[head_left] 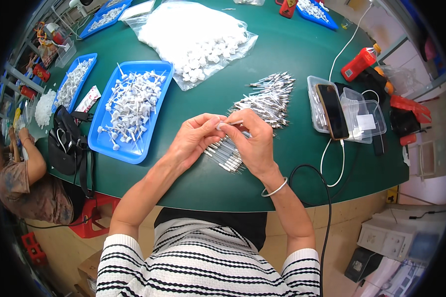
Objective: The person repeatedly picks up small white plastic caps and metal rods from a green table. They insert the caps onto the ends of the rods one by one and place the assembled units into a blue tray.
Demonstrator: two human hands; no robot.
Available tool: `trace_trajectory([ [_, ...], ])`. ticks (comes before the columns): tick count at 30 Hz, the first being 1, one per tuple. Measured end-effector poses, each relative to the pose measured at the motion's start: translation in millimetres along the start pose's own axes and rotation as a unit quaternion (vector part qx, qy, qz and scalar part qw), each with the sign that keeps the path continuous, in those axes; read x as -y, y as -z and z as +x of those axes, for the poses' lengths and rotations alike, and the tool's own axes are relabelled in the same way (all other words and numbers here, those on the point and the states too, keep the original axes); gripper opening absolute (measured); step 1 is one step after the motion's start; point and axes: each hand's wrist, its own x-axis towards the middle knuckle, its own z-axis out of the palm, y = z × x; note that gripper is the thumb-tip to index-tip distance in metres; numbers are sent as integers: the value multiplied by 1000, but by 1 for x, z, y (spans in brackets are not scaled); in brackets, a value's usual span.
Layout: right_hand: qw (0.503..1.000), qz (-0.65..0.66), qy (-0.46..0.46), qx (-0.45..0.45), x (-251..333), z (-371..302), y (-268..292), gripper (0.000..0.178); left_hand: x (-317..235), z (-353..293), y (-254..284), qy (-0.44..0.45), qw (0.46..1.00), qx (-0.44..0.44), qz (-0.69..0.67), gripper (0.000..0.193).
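Note:
Over the near middle of the green table [292, 143], my two hands meet at a small white plastic cap [219, 126]. My left hand [193, 140] pinches the cap between thumb and fingers. A thin white-and-metal rod [236, 122] is gripped by my right hand [252, 140], its end at or close to the cap; my fingers hide whether they are joined. Below my hands lies a row of similar rods [228, 157]. Beyond my right hand is a heap of loose rods [272, 99]. A blue tray [129, 157] of rods with white caps stands to the left.
A clear bag [191, 29] of white caps lies at the back. On the right, a phone [332, 111] rests on clear plastic boxes [364, 119], near cables and a red bottle [360, 63]. A black bag [64, 136] and another person [34, 188] are at the left.

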Motion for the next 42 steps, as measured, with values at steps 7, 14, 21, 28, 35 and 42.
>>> trace_trajectory([
  [7, 994, 64, -86, 20, 0, 0, 3, 10, -8, -2, -6, -66, 993, -46, 83, 22],
  [14, 986, 2, -125, 108, 5, 3, 18, 13, -9, -6, -6, -148, 975, -20, 167, 24],
  [21, 991, -23, -81, 101, 4, 2, 20, 12, -13, -6, -6, -127, 973, -6, 194, 28],
  [28, 996, -32, -44, 68, 2, -2, 15, 9, -10, -6, -1, -125, 974, 2, 190, 21],
  [35, 985, 81, -125, 88, 2, -6, 14, 10, -8, -8, -3, -143, 974, 8, 176, 19],
  [42, 993, 21, -93, 64, -1, -10, 8, 11, -2, -9, -4, -162, 973, 17, 161, 20],
])
